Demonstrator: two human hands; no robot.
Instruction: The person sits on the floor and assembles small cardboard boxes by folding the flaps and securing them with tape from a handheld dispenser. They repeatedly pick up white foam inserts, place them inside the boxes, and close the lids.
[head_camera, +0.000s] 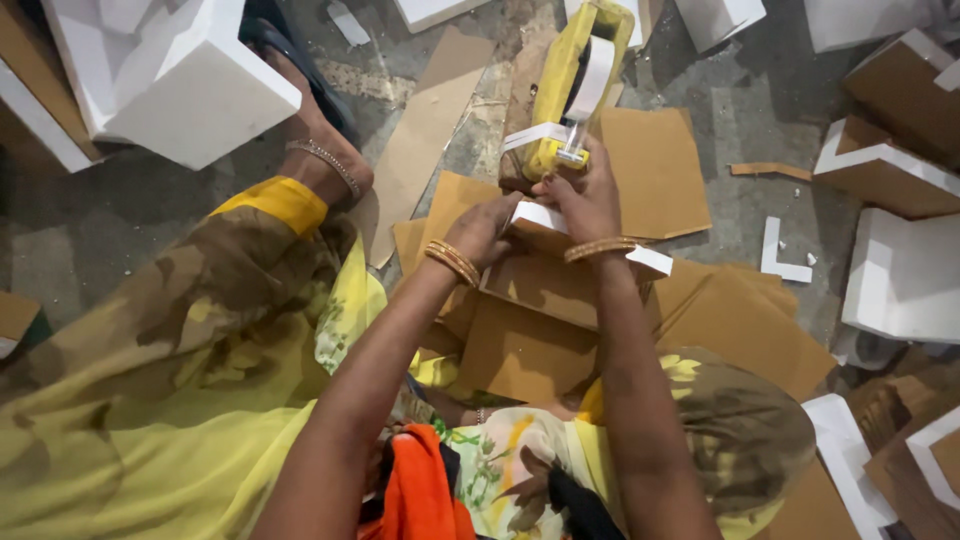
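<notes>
On the floor, from the head view: left hand (487, 225) pressed flat, fingers curled over the near edge of a cardboard-and-white-foam piece (560, 265). Right hand (585, 195) closed around the grip of a yellow tape dispenser (572, 85), white tape (537, 135) drawn toward the piece. Best done, by judgement, with the piece pinned steady, tape kept taut and laid straight, then pressed down firmly. Loose cardboard sheets (655, 165) and white foam blocks (185, 85) scattered around.

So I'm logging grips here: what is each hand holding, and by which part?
The right hand grips the yellow tape dispenser at its near end. The left hand presses on the near white-edged cardboard piece at its top edge.
</notes>
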